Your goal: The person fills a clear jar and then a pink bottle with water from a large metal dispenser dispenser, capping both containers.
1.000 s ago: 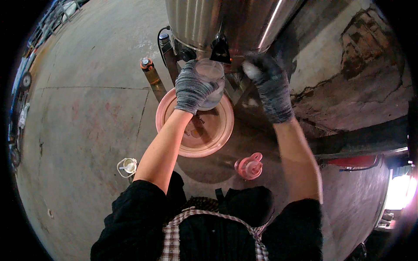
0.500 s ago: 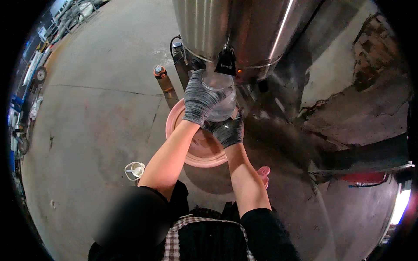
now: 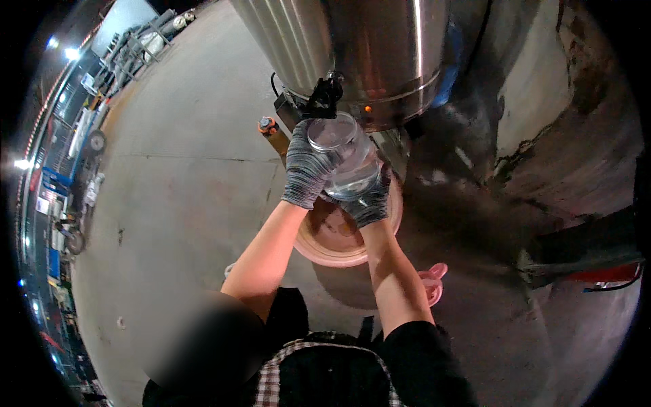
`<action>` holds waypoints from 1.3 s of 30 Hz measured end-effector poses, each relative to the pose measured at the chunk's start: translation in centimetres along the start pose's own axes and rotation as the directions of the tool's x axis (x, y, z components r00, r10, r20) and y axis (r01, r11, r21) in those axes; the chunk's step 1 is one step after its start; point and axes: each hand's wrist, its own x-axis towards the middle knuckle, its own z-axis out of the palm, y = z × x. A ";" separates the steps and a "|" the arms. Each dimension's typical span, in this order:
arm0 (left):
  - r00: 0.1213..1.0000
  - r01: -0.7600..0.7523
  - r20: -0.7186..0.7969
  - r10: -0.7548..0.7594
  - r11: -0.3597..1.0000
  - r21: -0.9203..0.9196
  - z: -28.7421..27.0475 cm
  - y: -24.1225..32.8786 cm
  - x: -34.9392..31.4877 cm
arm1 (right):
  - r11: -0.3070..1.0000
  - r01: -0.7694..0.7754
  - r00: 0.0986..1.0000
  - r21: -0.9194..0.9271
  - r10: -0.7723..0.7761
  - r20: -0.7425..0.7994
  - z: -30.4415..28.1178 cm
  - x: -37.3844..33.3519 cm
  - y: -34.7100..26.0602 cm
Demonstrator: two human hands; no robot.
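Clear jar [image 3: 352,161]: one, see-through, liquid showing in its lower part; held off the floor [image 3: 183,210], above the far part of the basin.
Jar's long axis: runs from the mouth, at the far left by the tap, to the base, at the near right; how much of that slant is true tilt cannot be told from this one view.
Left grip [image 3: 305,168]: hand in a grey striped knit glove, clamped on the jar's left side, close under the mouth.
Right grip [image 3: 369,205]: hand in a matching glove, curled around the jar's base from the near right side, fingers partly hidden.
Nearer the tap: the left grip; the right grip sits lower and farther back.
Black tap [image 3: 324,98]: just beside the jar's mouth, on its far left; whether anything flows cannot be told.
Steel urn [image 3: 386,54]: large, upright, tap at its foot, small orange light [image 3: 368,108] to the tap's right.
Pink basin [image 3: 342,260]: round, below both grips, its near edge in plain view.
Pink bottle [image 3: 432,285]: on the floor, off the basin's near right edge, partly behind the right forearm.
Amber canister [image 3: 274,138]: orange-topped, off the basin's far left edge.
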 end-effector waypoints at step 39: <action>0.751 -0.651 0.528 0.397 0.308 0.694 -5.5 12.3 1.7 | -0.754 0.032 0.860 -0.656 -0.313 0.402 3.9 0.1 -1.1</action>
